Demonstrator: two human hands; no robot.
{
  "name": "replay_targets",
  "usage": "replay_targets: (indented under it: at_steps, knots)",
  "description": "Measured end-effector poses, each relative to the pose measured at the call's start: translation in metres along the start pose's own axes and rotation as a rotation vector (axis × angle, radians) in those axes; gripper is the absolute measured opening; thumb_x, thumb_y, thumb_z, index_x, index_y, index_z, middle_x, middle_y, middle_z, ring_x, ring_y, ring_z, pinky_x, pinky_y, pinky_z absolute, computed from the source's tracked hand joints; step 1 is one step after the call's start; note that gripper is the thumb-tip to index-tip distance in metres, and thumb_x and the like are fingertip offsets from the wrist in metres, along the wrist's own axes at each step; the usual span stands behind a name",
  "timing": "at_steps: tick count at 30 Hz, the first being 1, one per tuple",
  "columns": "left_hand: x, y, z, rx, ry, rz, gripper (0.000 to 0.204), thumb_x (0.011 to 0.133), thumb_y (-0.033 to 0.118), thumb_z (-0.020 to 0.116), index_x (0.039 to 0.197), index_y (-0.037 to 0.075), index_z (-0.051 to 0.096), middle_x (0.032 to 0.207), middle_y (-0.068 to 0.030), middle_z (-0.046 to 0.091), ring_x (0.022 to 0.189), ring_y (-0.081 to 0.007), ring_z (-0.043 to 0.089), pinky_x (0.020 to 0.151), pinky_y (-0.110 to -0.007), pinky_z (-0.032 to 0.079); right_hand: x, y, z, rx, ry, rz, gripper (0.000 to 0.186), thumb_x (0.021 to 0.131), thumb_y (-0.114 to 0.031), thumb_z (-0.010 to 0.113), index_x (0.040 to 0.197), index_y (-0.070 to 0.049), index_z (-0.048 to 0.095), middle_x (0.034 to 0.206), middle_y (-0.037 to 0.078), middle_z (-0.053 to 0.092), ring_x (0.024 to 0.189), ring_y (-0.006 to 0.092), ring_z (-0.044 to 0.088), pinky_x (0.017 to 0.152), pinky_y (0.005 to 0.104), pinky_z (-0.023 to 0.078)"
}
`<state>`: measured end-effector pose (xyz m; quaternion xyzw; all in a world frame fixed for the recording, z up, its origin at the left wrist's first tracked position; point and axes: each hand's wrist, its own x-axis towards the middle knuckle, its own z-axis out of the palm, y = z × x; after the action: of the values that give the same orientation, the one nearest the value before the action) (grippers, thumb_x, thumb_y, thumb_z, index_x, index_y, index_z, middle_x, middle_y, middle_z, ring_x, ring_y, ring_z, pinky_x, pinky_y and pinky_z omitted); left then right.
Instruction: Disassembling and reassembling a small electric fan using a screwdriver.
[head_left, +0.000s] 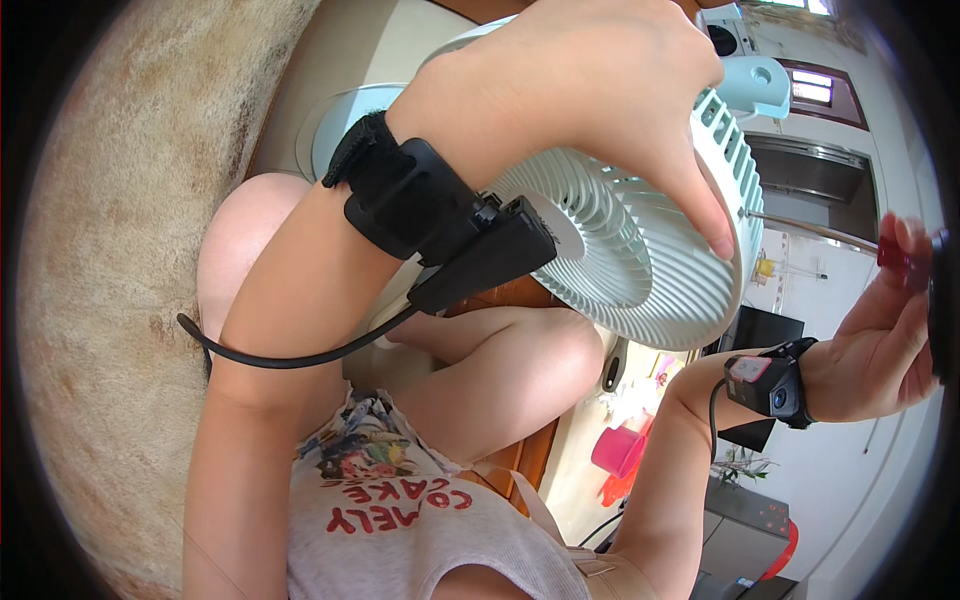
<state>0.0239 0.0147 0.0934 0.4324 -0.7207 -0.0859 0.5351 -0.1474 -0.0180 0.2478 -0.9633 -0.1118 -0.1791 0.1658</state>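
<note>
A pale mint-green electric fan [690, 290] is tilted in front of me, its round slatted grille facing my lap. My left hand [600, 85] is closed over the top of the grille, thumb pressed on the near rim and the other fingers hidden behind it. Out at the right, my right hand [885, 330] grips a screwdriver [815, 231] by its dark red handle. The metal shaft reaches left to the side of the grille's rim, where its tip appears to meet a small hole or screw. The fan's pale round base [345, 120] shows beyond my left forearm.
Beige, worn-looking upholstery [130, 260] fills the left side. A pink container [618, 452] stands on the bright floor below the fan, near a dark-handled item [614, 366]. Farther off are a black screen [770, 330], a grey cabinet [740, 530] and a doorway [815, 170].
</note>
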Motion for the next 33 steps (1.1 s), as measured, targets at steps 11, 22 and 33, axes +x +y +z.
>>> replay_targets:
  at_steps: [11,22,33]
  knots:
    - [-0.007,0.007,-0.002,0.042,0.068,-0.003,0.072,0.055,0.064,0.071,0.071,-0.006,0.062,0.064,-0.0192,0.061,0.063,-0.0330,0.063,0.060,-0.037,0.051,-0.005,-0.026,0.040,-0.677,0.568,0.381,0.033,0.096,-0.019,0.045,0.096,0.009,0.061,0.086,0.022,0.066,0.076,0.0280,0.068,0.065,0.0296,0.056]
    - [-0.013,0.002,0.004,0.047,0.164,0.108,0.070,0.054,0.063,0.071,0.069,-0.005,0.064,0.064,-0.0207,0.062,0.063,-0.0334,0.064,0.059,-0.037,0.051,-0.006,-0.021,0.012,-0.139,0.459,0.279,0.025,0.095,-0.022,0.049,0.097,-0.008,0.069,0.113,0.004,0.063,0.102,0.0243,0.061,0.081,0.0446,0.049]
    - [-0.010,0.004,-0.007,-0.032,0.057,-0.041,0.071,0.055,0.063,0.070,0.072,-0.006,0.065,0.070,-0.0211,0.064,0.068,-0.0330,0.065,0.063,-0.037,0.052,0.028,0.016,-0.022,0.849,-0.470,0.325,0.031,0.096,-0.031,0.043,0.122,-0.020,0.057,0.082,0.001,0.051,0.067,0.0155,0.048,0.048,0.0258,0.036]
